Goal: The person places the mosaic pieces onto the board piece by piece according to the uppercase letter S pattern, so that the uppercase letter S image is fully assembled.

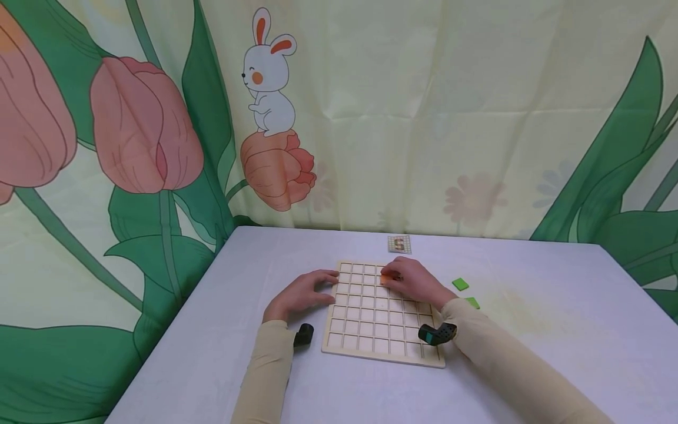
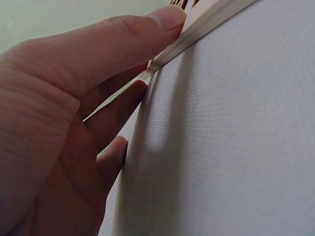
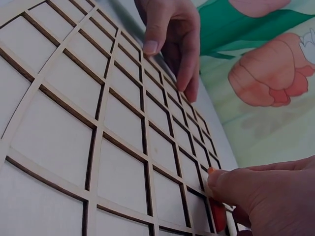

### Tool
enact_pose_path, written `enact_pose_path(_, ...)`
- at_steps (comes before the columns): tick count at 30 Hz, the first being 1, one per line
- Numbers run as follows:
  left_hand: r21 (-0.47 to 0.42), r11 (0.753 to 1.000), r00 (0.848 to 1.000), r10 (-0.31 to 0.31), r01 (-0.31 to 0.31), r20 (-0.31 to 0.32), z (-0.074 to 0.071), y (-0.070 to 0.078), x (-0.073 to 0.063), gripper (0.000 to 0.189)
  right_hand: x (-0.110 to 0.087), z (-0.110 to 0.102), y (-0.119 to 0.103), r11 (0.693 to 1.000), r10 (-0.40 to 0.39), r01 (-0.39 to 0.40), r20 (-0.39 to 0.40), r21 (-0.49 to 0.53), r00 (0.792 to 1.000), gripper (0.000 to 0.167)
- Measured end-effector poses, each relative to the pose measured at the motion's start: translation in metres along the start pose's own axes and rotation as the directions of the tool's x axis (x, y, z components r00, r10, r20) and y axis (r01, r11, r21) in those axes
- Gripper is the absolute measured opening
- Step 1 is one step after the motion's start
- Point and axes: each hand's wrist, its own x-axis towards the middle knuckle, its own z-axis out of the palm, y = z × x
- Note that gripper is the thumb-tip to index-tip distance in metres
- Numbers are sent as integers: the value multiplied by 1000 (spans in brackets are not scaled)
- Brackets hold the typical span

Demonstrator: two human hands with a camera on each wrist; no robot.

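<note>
A pale wooden grid board [image 1: 351, 312] with square cells lies on the white table. My right hand [image 1: 416, 280] is over its upper right part, thumb and fingers pinching an orange tile [image 1: 384, 280]. From the right wrist, the tile's reddish face [image 3: 218, 214] stands tilted up from the cells below the thumb. At the board's left edge rests my left hand [image 1: 302, 293], thumb and fingers spread apart. The left wrist view has its thumb [image 2: 170, 18] against the board's side, with the other fingers extended along the edge.
Two green tiles, the farther tile [image 1: 460, 284] and the nearer tile [image 1: 472, 302], lie right of the board beside my right forearm. A small gridded card [image 1: 399, 244] with a brown figure is at the table's back edge. Behind hangs a printed curtain [image 1: 371, 147].
</note>
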Motion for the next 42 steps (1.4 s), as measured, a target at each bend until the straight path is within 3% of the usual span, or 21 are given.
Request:
enact_pose_path(8,-5,1000,1000,0,0,-1,1,1,-1,44,5,7,1,998,-61,61,-2,1,998,20)
enact_pose_path(20,18,1000,1000,9,-8,-2,2,0,-1,45,3,7,1,1000,-1,1,12,-7,1000,14)
enact_pose_path(31,9,1000,1000,7,-7,-3,1,0,0,45,3,6,-1,1000,10,-10,-3,1,1000,18)
enact_pose_path(42,3,1000,1000,12,-12,-1,1,0,0,45,4,7,0,1000,21,-21,1,12,1000,11)
